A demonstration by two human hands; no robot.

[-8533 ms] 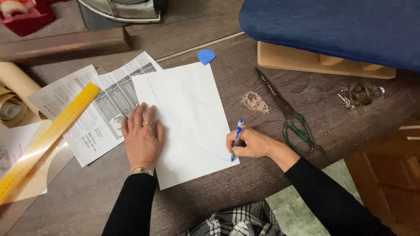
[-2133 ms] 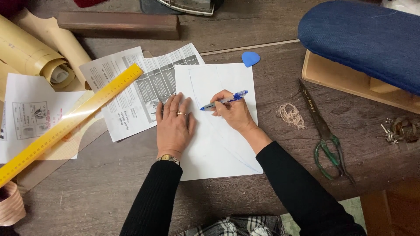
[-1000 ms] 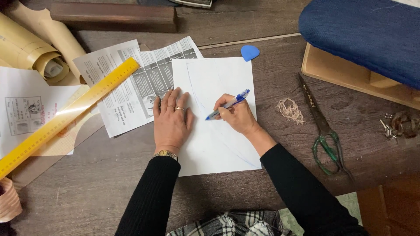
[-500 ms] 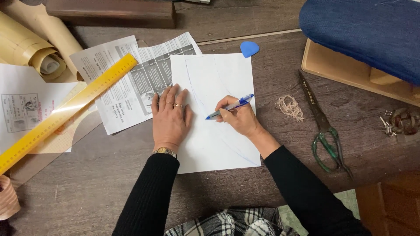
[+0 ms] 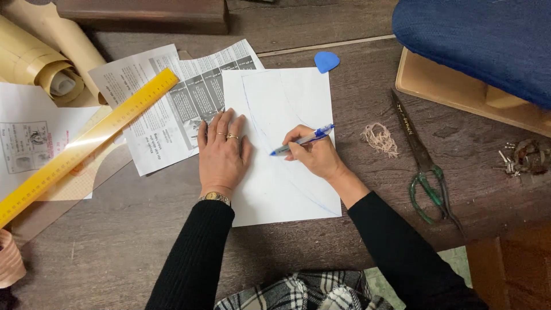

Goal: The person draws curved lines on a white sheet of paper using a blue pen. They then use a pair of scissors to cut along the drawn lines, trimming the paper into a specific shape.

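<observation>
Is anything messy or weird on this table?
Mostly ordinary. The yellow ruler lies slanted across loose printed sheets, and a little frayed thread tangle sits by the scissors. The right hand draws with a pen on white paper.

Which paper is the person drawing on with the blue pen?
The plain white sheet in the middle, under both hands. It bears curved blue pen lines, while the printed sheets to its left are covered in grey print.
</observation>
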